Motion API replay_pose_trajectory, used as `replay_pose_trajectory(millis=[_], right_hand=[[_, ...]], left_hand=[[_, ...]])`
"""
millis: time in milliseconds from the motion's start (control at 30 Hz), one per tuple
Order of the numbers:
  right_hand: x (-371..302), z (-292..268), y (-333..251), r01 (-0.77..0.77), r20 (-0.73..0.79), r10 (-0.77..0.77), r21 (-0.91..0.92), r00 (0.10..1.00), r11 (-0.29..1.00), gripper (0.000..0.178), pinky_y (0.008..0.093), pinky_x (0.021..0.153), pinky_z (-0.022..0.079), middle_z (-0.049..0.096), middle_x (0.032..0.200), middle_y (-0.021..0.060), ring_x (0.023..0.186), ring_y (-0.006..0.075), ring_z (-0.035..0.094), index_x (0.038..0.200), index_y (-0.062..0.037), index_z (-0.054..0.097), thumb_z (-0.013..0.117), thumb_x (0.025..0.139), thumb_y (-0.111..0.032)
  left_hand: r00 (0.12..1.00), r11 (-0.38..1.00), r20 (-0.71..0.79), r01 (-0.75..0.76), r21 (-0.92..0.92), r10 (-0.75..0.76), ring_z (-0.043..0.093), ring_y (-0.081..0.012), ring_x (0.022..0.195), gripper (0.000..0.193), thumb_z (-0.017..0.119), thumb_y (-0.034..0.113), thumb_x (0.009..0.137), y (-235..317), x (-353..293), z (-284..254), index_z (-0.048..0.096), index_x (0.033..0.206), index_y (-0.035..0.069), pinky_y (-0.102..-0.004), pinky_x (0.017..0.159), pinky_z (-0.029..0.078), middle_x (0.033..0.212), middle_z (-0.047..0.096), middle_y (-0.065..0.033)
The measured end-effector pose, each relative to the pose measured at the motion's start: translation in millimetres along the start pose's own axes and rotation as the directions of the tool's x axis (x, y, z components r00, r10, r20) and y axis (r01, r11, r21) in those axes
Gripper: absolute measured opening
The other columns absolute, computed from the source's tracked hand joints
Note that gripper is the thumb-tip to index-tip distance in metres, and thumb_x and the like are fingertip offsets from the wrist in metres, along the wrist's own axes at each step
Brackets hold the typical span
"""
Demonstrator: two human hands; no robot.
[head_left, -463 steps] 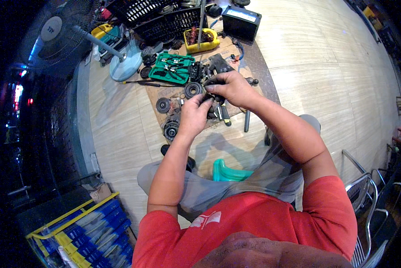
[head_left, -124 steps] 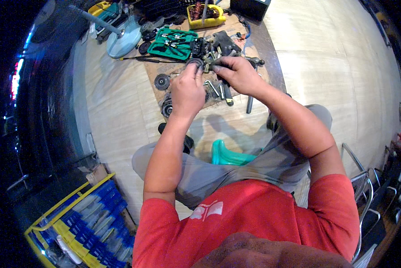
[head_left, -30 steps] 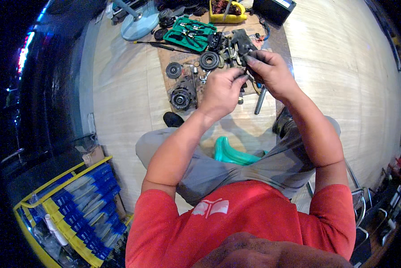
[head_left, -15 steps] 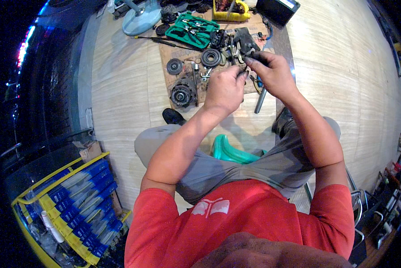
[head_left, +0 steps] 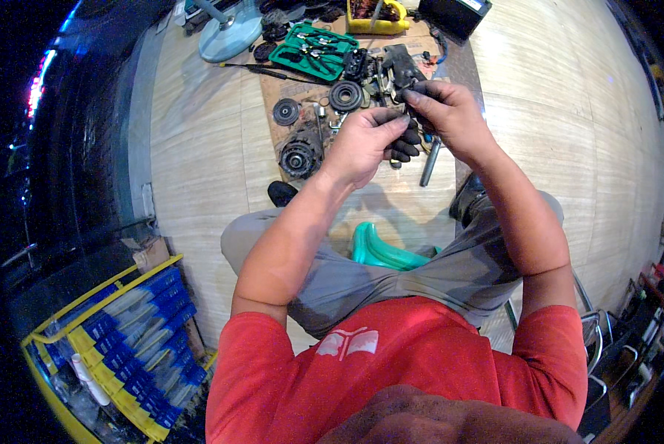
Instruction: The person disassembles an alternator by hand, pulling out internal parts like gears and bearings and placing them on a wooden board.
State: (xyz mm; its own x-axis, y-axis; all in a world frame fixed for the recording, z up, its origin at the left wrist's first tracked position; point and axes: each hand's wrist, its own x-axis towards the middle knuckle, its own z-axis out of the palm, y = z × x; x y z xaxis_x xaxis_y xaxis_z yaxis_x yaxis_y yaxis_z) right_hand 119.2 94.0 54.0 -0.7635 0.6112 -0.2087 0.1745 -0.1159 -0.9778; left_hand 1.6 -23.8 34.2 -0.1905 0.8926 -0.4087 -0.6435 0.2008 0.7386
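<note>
Pinching thumb to forefinger with left hand (head_left: 365,146) and, just beside, right hand (head_left: 450,118); cannot tell whether gripping anything. See black pulley (head_left: 346,96) beyond left hand, green tool case (head_left: 324,74) farther beyond, grey rod (head_left: 430,163) below right hand.

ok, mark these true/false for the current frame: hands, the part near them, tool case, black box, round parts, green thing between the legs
1. The left hand and right hand are far apart. False: they are close together; whatever is in either grip is too small to make out.
2. A flat dark part lies just beyond the right hand. True.
3. The green tool case is closed. False: it lies open, tools showing.
4. The black box is right of the yellow container. True.
5. The small dark wheel lies left of the larger ring-shaped part. True.
6. The plastic thing between the legs is yellow. False: it is green.
</note>
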Motion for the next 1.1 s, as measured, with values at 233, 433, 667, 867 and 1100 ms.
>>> replay_pose_trajectory(millis=[233,433,667,867,1100], right_hand=[[-3,9,7,0.128,-0.145,-0.226,-0.493,0.963,0.861,0.024,0.0313,0.056,0.043,0.060,0.066,0.0085,0.062,0.0159,0.053,0.090,0.0018,0.067,0.060,0.088,-0.022],[-5,18,16,0.091,-0.218,-0.222,-0.489,0.950,0.868,0.027,0.0407,0.057,0.046,0.060,0.067,0.0233,0.060,0.0335,0.061,0.082,0.0016,0.065,0.062,0.085,-0.025],[1,1,12,0.124,-0.100,-0.156,-0.271,0.983,0.955,0.026,0.0321,0.060,0.046,0.063,0.069,0.0121,0.064,0.0155,0.057,0.088,0.0021,0.066,0.060,0.088,-0.023],[-1,-2,2,0.098,0.036,-0.097,-0.052,0.995,0.994,0.027,0.0285,0.066,0.045,0.063,0.077,0.0053,0.073,0.0097,0.053,0.096,0.0028,0.065,0.057,0.091,-0.022],[-2,6,4,0.119,-0.083,-0.167,-0.411,0.982,0.904,0.026,0.0347,0.060,0.045,0.062,0.068,0.0158,0.062,0.0188,0.057,0.089,0.0023,0.064,0.058,0.090,-0.023]], left_hand=[[0.920,0.638,-0.125,-0.155,0.754,0.371,0.062,-0.0173,0.061,0.018,0.062,0.015,0.086,4,-5,8,0.067,0.089,-0.002,-0.0310,0.057,0.048,0.071,0.067,-0.0111],[0.787,0.256,0.021,-0.226,0.940,0.617,0.062,-0.0207,0.057,0.021,0.064,0.019,0.083,-7,-2,1,0.066,0.087,-0.002,-0.0352,0.057,0.047,0.066,0.063,-0.0175],[0.988,0.956,-0.083,-0.104,0.274,0.131,0.065,-0.0196,0.071,0.017,0.056,0.013,0.091,-1,2,1,0.065,0.091,-0.001,-0.0314,0.060,0.050,0.081,0.068,-0.0090],[0.992,0.989,0.123,0.020,-0.149,-0.002,0.063,-0.0128,0.071,0.016,0.054,0.014,0.094,-1,-1,-6,0.063,0.099,0.001,-0.0260,0.059,0.050,0.084,0.066,-0.0038],[0.840,0.372,0.053,-0.295,0.880,0.540,0.063,-0.0196,0.063,0.016,0.061,0.013,0.086,-1,-4,-1,0.066,0.085,-0.002,-0.0310,0.058,0.047,0.071,0.067,-0.0110]])
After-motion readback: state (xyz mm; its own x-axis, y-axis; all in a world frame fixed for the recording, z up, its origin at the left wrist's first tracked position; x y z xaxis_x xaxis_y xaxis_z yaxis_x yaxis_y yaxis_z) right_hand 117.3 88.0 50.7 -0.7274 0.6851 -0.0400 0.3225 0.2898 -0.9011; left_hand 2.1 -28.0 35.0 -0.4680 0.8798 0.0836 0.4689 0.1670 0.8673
